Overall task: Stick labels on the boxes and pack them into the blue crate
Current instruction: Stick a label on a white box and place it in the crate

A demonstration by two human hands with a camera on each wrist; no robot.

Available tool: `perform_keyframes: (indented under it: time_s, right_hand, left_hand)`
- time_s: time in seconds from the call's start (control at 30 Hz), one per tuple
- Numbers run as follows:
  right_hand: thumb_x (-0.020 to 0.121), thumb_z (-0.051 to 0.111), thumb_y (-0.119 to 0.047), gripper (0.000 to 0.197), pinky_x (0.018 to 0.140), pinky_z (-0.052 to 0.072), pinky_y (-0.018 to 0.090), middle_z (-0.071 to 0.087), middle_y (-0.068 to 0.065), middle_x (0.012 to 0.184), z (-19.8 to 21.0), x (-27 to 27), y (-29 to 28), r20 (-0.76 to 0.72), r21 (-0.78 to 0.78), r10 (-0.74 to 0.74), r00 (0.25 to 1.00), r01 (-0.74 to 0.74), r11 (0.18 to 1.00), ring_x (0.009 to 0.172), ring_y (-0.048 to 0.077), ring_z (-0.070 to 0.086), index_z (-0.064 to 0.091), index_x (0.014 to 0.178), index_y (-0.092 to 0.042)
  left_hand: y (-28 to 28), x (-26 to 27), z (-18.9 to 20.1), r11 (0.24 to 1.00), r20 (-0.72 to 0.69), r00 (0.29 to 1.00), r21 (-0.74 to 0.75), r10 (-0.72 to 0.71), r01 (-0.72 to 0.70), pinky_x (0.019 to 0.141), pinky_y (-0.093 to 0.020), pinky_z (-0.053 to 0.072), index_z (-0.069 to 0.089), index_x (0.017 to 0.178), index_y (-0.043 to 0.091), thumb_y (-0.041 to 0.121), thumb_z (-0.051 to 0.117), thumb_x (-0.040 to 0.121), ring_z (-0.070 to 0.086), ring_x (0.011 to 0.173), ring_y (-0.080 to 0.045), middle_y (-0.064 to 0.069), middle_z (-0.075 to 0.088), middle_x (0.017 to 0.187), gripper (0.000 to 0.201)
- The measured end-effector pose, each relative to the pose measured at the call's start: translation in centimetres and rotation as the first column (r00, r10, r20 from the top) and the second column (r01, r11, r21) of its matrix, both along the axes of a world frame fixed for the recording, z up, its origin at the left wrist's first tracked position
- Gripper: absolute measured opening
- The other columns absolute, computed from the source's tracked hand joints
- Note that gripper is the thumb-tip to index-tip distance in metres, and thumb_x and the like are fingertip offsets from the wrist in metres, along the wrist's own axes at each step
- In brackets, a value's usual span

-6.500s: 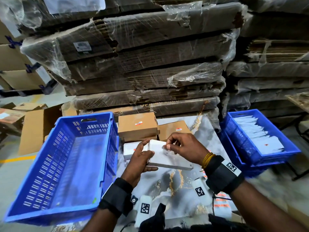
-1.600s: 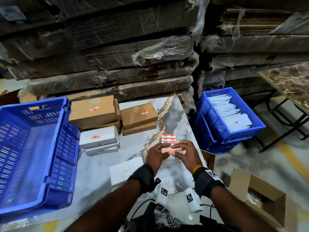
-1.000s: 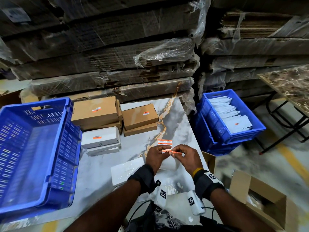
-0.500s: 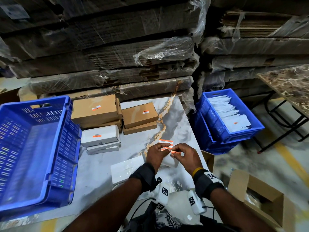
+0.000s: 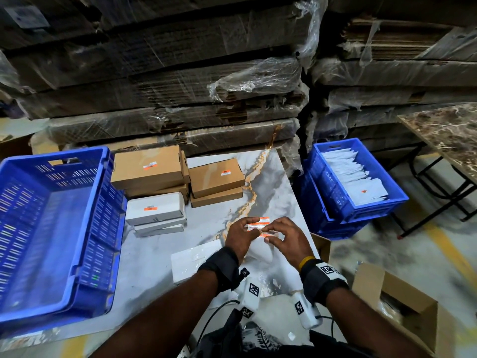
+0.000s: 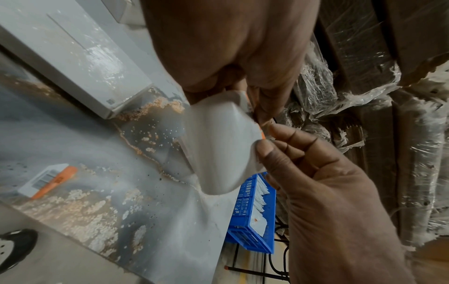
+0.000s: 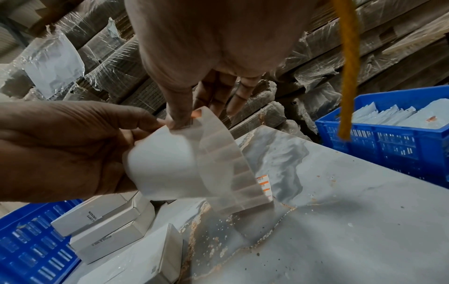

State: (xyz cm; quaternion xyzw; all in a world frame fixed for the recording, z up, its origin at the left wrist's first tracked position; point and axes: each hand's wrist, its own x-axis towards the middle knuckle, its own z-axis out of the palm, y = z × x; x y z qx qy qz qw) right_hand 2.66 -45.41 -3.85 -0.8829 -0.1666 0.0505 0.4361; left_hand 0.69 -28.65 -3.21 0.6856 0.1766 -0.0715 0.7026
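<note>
left hand (image 5: 241, 237) + right hand (image 5: 289, 241): both pinching label strip (image 6: 218, 146) above table (image 5: 271, 187) | unlabelled white box (image 5: 193, 259) just left of hands | risk: peeled label curling, sticking to fingers

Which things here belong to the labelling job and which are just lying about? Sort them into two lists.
Job:
- label strip, pinched by left hand and right hand
- unlabelled white box by the left wrist
- labelled white boxes
- labelled brown boxes
- big blue crate, nothing packed in it yet

Lying about:
- wrapped cardboard stacks
- small blue crate of white packets
- open carton on the floor
</note>
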Motion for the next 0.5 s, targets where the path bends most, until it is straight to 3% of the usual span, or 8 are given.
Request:
perform_keyframes:
  time_s: [0.1,0.23,0.4,0.5]
  right_hand:
    - [0.077,0.079,-0.015,0.026,0.088,0.045,0.018,0.052,-0.013,0.1,0.2,0.2,-0.2,0.011,-0.037,0.04,0.999,-0.039,0.999,0.101,0.005,0.055,0.074,0.096,-0.03]
    - [0.075,0.081,-0.016,0.026,0.087,0.043,0.012,0.049,-0.019,0.101,0.6,0.5,-0.5,0.005,-0.058,0.081,0.997,-0.081,0.995,0.099,-0.001,0.055,0.073,0.091,-0.035]
    - [0.074,0.083,-0.019,0.023,0.088,0.048,0.023,0.048,-0.013,0.107,1.0,0.9,-0.5,-0.029,-0.158,0.104,0.994,-0.107,0.982,0.099,0.009,0.059,0.074,0.089,-0.033]
    - [0.075,0.083,-0.022,0.022,0.087,0.048,0.023,0.045,-0.014,0.109,1.3,1.1,-0.4,-0.039,-0.233,0.135,0.99,-0.14,0.962,0.098,0.01,0.059,0.075,0.092,-0.034]
  left_hand:
    - [0.1,0.1,-0.1,1.0,-0.006,1.0,-0.004,-0.015,0.015,0.082,-0.038,0.055,0.069,0.108,0.018,0.003,0.07,0.083,0.067,0.091,-0.028,-0.012,0.071,0.108,0.03]
    - [0.0,0.0,-0.2,0.999,0.006,0.999,-0.03,-0.036,0.036,0.071,-0.014,0.051,0.063,0.116,0.011,-0.007,0.066,0.084,0.065,0.083,-0.014,-0.013,0.069,0.11,0.037]
    - [0.3,0.0,-0.1,0.995,-0.01,0.996,-0.024,-0.094,0.094,0.068,-0.01,0.049,0.059,0.125,0.009,-0.008,0.064,0.085,0.065,0.082,-0.01,-0.011,0.066,0.112,0.044]
    - [0.4,-0.1,-0.1,0.991,-0.019,0.991,-0.011,-0.135,0.134,0.066,-0.009,0.048,0.057,0.128,0.007,-0.009,0.061,0.087,0.064,0.079,-0.005,-0.01,0.064,0.111,0.044]
